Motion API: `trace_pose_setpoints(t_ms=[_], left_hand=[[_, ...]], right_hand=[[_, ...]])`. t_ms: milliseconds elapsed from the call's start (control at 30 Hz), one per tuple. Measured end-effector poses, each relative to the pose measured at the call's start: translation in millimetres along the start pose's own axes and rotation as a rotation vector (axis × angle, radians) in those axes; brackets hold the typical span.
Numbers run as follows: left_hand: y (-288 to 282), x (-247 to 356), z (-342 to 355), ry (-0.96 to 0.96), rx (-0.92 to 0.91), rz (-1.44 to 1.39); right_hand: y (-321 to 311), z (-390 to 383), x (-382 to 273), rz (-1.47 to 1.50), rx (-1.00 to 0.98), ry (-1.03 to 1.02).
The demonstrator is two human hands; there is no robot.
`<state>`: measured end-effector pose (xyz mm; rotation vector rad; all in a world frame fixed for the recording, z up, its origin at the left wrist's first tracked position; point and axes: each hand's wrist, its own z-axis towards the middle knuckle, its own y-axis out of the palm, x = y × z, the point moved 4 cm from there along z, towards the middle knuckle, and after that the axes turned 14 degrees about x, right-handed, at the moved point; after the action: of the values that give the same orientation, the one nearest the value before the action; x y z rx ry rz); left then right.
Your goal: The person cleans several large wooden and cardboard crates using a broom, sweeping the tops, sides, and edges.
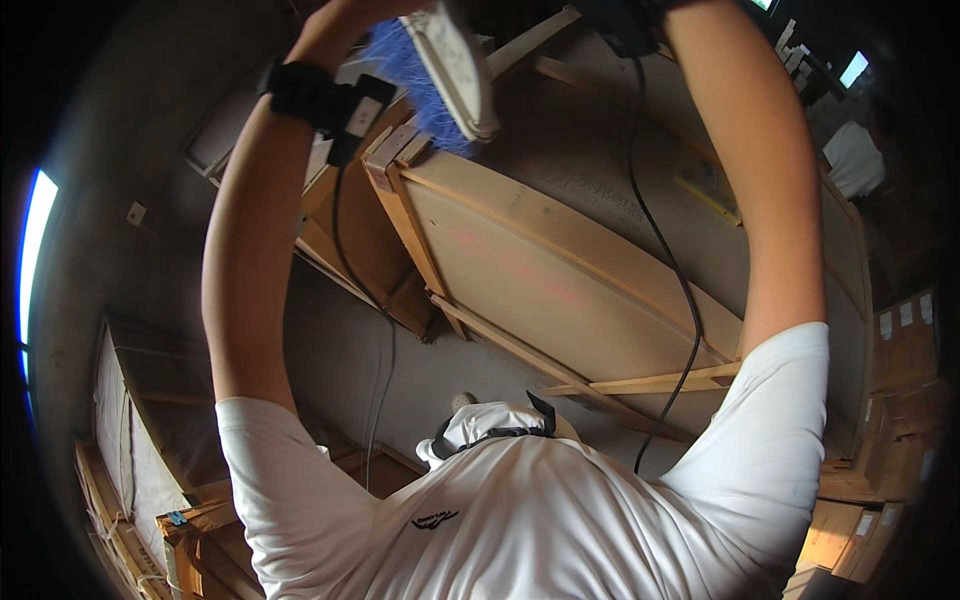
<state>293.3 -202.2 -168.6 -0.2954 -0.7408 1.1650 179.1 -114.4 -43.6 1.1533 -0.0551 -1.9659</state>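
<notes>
White shirt point(530, 510) is seen nearest the lens, both bare forearms being raised from it toward the top edge. Large flat crates point(560, 270) of board framed in wooden battens are stacked leaning beyond the arms, over a grey floor point(340, 350). A brush point(445, 70) with a pale block and blue bristles is held up between the arms, above a crate corner. It is judged light and stiff in the block, soft in the bristles, and best gripped by the block or handle. Neither hand's closure can be told: both are cut off. A black strap point(315, 98) is worn on the left wrist, a cable point(665, 260) hanging by the right arm.
</notes>
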Motion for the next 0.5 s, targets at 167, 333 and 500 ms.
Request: trace_pose_setpoints(t_ms=[167,333,500], left_hand=[[80.8,34.6,43.9,0.245,0.126,-0.142],[120.7,55.4,43.4,0.204,0.118,-0.098],[96.8,-25.8,-15.0,-0.077,-0.15,-0.138]], right_hand=[[-55.1,-10.1,-65.4,-0.263,0.039,-0.115],[-76.9,-16.6,-73.5,-0.36,0.092,-0.13],[-39.5,-12.9,32.0,-0.22,0.028,0.105]])
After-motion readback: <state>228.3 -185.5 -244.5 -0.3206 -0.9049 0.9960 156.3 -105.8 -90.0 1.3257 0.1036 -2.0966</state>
